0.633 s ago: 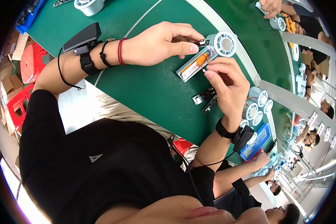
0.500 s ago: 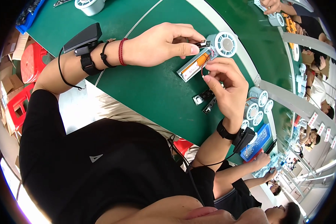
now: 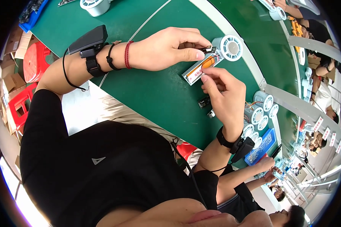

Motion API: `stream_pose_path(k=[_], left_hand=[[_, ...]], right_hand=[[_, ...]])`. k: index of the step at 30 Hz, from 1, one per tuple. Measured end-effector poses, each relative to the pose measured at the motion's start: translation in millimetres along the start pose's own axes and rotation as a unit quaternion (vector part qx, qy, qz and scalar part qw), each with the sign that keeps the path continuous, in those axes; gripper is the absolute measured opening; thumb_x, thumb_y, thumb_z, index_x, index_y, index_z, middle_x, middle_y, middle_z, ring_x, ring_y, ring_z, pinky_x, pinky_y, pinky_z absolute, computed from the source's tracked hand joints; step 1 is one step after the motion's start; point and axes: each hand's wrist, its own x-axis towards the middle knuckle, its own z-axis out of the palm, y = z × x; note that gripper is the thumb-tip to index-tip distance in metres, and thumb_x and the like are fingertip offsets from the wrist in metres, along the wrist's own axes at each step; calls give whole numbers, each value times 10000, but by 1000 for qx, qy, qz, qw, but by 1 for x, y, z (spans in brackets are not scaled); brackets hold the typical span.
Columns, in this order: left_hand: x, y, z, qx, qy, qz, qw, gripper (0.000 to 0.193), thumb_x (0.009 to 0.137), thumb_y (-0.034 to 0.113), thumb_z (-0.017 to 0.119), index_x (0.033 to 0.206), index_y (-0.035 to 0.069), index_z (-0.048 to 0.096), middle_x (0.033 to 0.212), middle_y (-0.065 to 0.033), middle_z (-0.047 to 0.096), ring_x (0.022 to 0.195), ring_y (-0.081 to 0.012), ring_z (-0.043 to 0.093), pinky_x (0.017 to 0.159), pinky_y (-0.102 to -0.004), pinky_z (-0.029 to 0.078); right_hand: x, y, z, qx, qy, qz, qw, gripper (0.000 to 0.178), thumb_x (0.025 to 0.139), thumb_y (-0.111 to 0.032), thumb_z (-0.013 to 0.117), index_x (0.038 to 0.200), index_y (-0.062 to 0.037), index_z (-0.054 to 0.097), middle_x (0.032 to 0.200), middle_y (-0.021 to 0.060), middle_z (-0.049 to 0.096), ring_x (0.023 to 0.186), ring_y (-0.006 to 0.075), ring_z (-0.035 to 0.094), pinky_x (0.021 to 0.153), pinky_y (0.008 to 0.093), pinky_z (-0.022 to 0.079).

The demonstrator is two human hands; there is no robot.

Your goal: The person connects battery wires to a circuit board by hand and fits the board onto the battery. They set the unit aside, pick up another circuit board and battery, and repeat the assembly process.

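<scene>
A pale blue handheld fan [image 3: 231, 47] lies on the green table, its handle casing [image 3: 193, 78] open. An orange battery [image 3: 208, 62] with a white label sits in that casing. My left hand [image 3: 166, 49] reaches over from the left and pinches a small black circuit board [image 3: 208, 49] above the neck of the fan. My right hand [image 3: 225, 92] is closed in a pinch at the casing's near side, by the battery. A thin wire runs to its fingertips, mostly hidden by them. Beside my right hand lie two more black circuit boards [image 3: 204, 101], partly covered.
Several pale blue fan heads [image 3: 257, 115] stand to the right, before a blue tray [image 3: 262, 148] of small parts. Another fan [image 3: 95, 5] and a blue bin [image 3: 31, 17] are at the upper left. A metal rail [image 3: 250, 68] edges the table. A co-worker's hand [image 3: 266, 163] is at lower right.
My right hand has moved slightly left and down, its fingertips now against the casing by the battery. My left hand, still on the board, and the fan have shifted a little in view.
</scene>
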Motion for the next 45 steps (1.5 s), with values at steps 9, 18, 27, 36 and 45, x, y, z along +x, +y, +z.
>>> stream_pose_path(k=[9, 18, 27, 36, 45], left_hand=[[-1, -3, 0, 29, 4, 29, 999, 335, 1040, 167, 598, 1326, -8, 603, 1069, -73, 582, 915, -160, 549, 824, -300, 469], [0, 0, 1, 77, 5, 37, 996, 327, 1023, 148, 610, 1321, 13, 614, 1082, -90, 609, 961, -213, 578, 874, -340, 462], [0, -2, 5, 214, 20, 123, 969, 353, 989, 164, 644, 1328, 65, 637, 1109, -81, 648, 1033, -258, 596, 935, -379, 407], [-1, -5, 5, 192, 19, 144, 971, 353, 978, 159, 657, 1319, 68, 650, 1119, -89, 648, 1052, -264, 608, 939, -381, 438], [0, -9, -2, 179, 17, 129, 975, 382, 949, 138, 685, 1326, 82, 654, 1152, -90, 642, 1051, -267, 619, 935, -379, 452]], right_hand=[[-1, -3, 6, 5, 46, -130, 990, 188, 852, 45, 749, 1033, 32, 703, 935, 73, 695, 797, 127, 693, 681, 244, 553], [6, 8, 6, -114, 240, -263, 927, 168, 864, 35, 760, 1026, 24, 717, 935, 86, 705, 789, 126, 685, 721, 240, 549], [17, 12, 26, 94, 330, -227, 911, 117, 898, 18, 751, 1010, 37, 726, 968, 77, 710, 775, 102, 650, 687, 230, 526], [14, 13, 13, 90, 201, -220, 950, 153, 872, 68, 746, 1022, 45, 728, 962, 78, 703, 807, 101, 657, 706, 225, 527], [19, 10, 4, 40, 164, -246, 954, 182, 850, 83, 748, 1022, 36, 712, 949, 63, 706, 803, 109, 644, 733, 234, 523]])
